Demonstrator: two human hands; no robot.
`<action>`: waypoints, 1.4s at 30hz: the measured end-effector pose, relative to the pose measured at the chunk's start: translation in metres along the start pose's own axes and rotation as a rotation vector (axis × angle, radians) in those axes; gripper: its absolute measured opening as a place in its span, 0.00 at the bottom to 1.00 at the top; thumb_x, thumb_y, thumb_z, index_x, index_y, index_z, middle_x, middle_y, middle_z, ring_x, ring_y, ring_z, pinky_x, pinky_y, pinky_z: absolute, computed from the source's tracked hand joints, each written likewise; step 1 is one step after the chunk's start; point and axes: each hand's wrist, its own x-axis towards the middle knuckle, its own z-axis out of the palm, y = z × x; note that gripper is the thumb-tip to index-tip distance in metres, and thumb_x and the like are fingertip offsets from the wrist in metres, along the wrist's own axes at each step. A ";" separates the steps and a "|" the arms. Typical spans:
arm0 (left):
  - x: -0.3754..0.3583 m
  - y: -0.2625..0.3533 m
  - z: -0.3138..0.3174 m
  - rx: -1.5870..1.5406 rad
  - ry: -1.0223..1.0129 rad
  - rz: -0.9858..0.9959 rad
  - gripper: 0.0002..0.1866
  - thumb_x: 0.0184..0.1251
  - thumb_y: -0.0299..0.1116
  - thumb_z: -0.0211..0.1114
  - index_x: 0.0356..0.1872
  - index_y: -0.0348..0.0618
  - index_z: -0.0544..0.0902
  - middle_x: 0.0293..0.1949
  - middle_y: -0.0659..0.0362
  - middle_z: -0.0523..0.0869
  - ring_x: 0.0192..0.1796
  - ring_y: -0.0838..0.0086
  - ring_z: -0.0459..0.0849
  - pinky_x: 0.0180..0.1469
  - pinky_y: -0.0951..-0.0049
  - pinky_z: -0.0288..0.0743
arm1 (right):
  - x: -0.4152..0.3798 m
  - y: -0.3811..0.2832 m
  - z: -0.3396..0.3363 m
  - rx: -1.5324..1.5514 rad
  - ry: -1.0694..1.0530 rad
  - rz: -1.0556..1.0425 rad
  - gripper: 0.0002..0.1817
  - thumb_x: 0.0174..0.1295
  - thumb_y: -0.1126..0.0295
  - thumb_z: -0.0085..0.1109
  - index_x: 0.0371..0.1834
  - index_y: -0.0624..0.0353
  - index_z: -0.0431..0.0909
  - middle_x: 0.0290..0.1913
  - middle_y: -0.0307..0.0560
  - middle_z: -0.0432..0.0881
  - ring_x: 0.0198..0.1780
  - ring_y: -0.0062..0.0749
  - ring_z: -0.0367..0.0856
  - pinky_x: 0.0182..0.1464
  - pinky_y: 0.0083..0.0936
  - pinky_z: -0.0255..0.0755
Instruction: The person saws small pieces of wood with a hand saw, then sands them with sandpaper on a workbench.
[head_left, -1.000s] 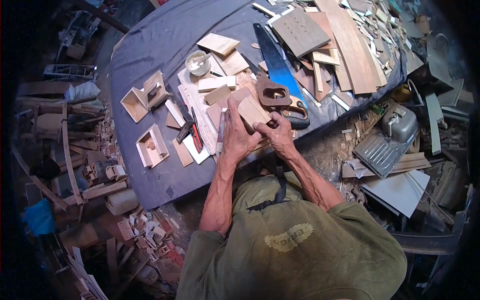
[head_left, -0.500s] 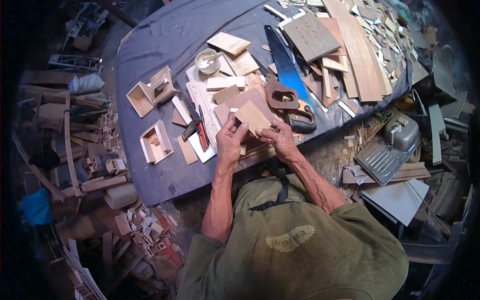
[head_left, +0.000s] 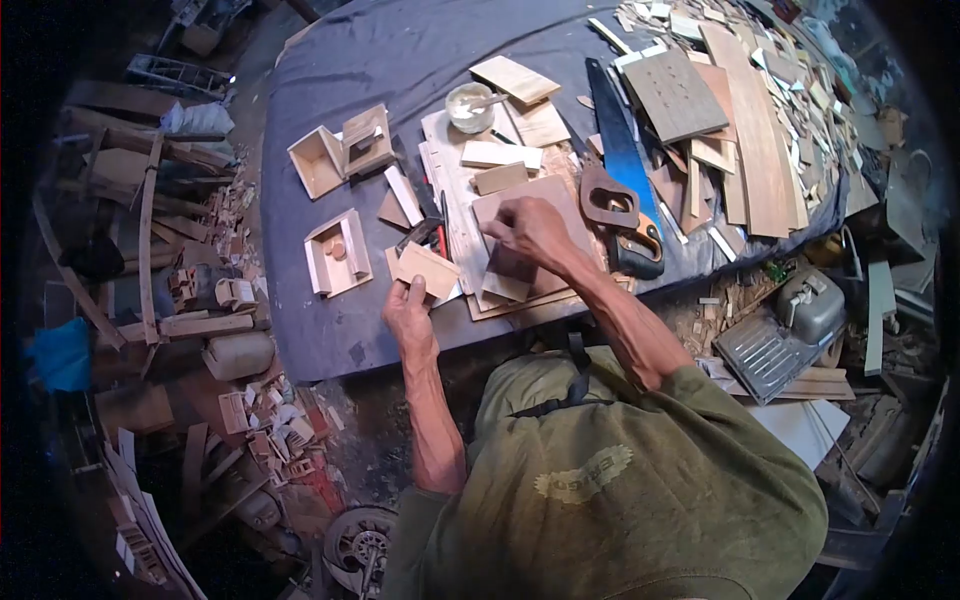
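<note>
My left hand (head_left: 408, 308) grips a small thin wooden board (head_left: 428, 270) between thumb and fingers near the table's front edge. My right hand (head_left: 535, 230) is closed, fingers curled down, above a flat brown board (head_left: 560, 208); whatever it may hold is hidden. Just beyond it lie a small wooden block (head_left: 500, 178) and a pale wooden strip (head_left: 490, 154). A tub of whitish paste (head_left: 468, 108) with a stick in it stands farther back. Left of my left hand sits a small open wooden box (head_left: 338, 252), with two joined wooden boxes (head_left: 320, 165) behind it.
A blue-bladed handsaw (head_left: 622, 145) lies to the right, beside a second saw handle (head_left: 608, 197). Wood offcuts and long planks (head_left: 745, 130) are heaped on the table's right side. A metal sink (head_left: 765, 340) and scrap wood crowd the floor around the table.
My right hand has let go of the thin board and moved over the brown board. My left hand has carried the thin board to the left. The view has shifted slightly.
</note>
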 end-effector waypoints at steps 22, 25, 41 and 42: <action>-0.011 0.003 -0.037 -0.114 0.004 -0.077 0.15 0.76 0.26 0.60 0.59 0.31 0.79 0.53 0.53 0.86 0.51 0.68 0.86 0.54 0.65 0.82 | 0.064 0.008 0.099 -0.258 -0.059 0.050 0.20 0.58 0.61 0.63 0.35 0.74 0.80 0.30 0.73 0.84 0.35 0.67 0.87 0.40 0.51 0.81; -0.009 0.002 -0.035 -0.128 0.005 -0.092 0.15 0.75 0.26 0.60 0.58 0.31 0.80 0.53 0.53 0.86 0.50 0.69 0.87 0.53 0.66 0.82 | 0.063 0.004 0.096 -0.214 -0.063 0.042 0.22 0.58 0.61 0.62 0.37 0.76 0.79 0.29 0.75 0.83 0.36 0.68 0.87 0.41 0.52 0.82; -0.015 0.009 -0.028 -0.144 0.004 -0.130 0.16 0.74 0.27 0.60 0.59 0.32 0.79 0.52 0.52 0.86 0.52 0.66 0.88 0.54 0.64 0.84 | 0.085 0.032 0.126 -0.477 -0.235 -0.156 0.18 0.58 0.61 0.60 0.36 0.70 0.83 0.31 0.68 0.86 0.37 0.60 0.89 0.41 0.47 0.83; -0.014 0.009 -0.027 -0.148 0.005 -0.127 0.16 0.74 0.27 0.60 0.59 0.32 0.79 0.52 0.52 0.86 0.51 0.66 0.88 0.54 0.64 0.84 | 0.081 0.025 0.114 -0.455 -0.243 -0.140 0.17 0.58 0.62 0.60 0.36 0.70 0.83 0.31 0.68 0.86 0.36 0.59 0.89 0.41 0.46 0.83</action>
